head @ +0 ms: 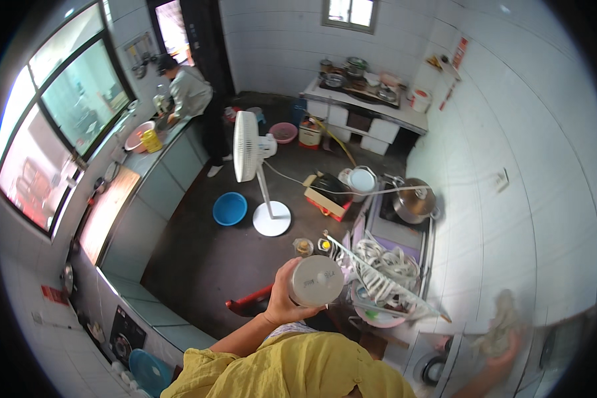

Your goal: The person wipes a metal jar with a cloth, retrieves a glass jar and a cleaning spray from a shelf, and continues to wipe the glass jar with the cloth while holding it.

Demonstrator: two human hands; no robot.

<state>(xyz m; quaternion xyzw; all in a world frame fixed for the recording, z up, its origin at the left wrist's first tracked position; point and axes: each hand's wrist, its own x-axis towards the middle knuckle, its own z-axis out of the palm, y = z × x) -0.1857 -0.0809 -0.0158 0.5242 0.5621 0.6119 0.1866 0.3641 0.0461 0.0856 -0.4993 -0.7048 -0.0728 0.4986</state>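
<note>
My left hand grips a round, pale container in front of my yellow shirt. Its flat circular end faces the camera and bears dark writing. Off to the far right, my right hand holds a greyish-white cloth, blurred, close to the tiled wall. Below that hand lies a light surface with a dark round object to its left. Just beyond the container, a clear jar and a yellow-capped bottle stand.
A white pedestal fan and a blue basin occupy the floor. Its cord stretches towards the right wall. At right are a steel pot and a heap of white straps crossed by a stick. A person bends over the left counter.
</note>
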